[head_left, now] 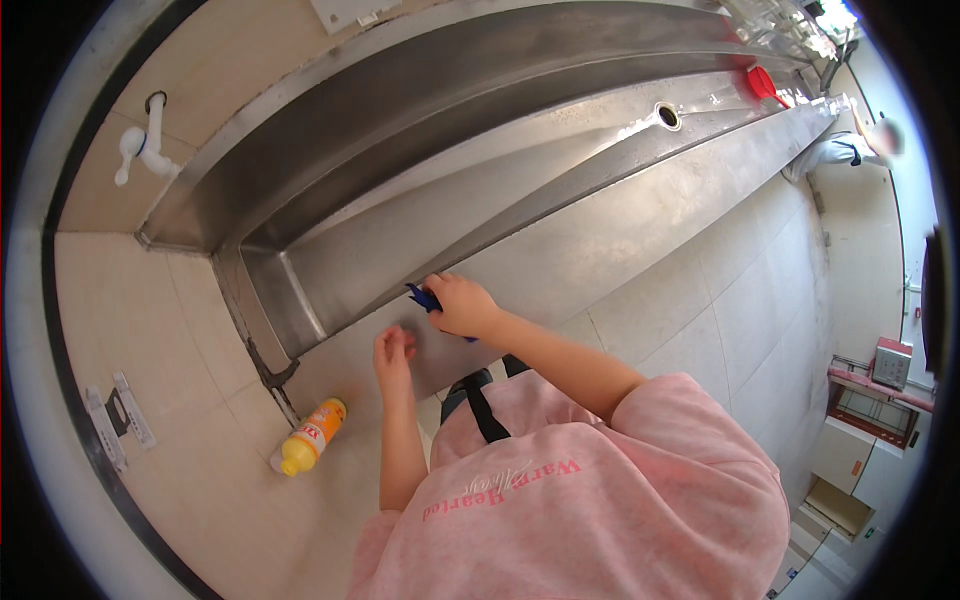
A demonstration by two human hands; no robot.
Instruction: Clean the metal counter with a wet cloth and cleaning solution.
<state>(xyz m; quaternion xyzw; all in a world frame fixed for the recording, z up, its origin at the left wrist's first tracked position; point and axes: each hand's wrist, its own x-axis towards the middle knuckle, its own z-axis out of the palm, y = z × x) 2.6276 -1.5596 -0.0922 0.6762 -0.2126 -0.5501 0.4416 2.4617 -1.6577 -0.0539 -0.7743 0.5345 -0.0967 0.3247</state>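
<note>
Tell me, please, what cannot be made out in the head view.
All in the head view:
Blue item: full shape hidden by the right hand.
Drain hole: depth lost in shadow.
Far person: too small for hand details.
Upper-right clutter: small, blurred by glare.

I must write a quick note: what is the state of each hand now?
Left hand: partly open, loosely curled, nothing visible in it.
Right hand: closed, holding a blue object; exact kind unclear.

- Held item [421,298], centre: deep blue.
- Trough [600,230], upper centre: silver-grey.
- Bottle [313,436], lower left: yellow and orange.
- Shirt [600,500], lower centre: mottled pink, pink-white lettering.
- Scoop [762,82], upper right: red.
</note>
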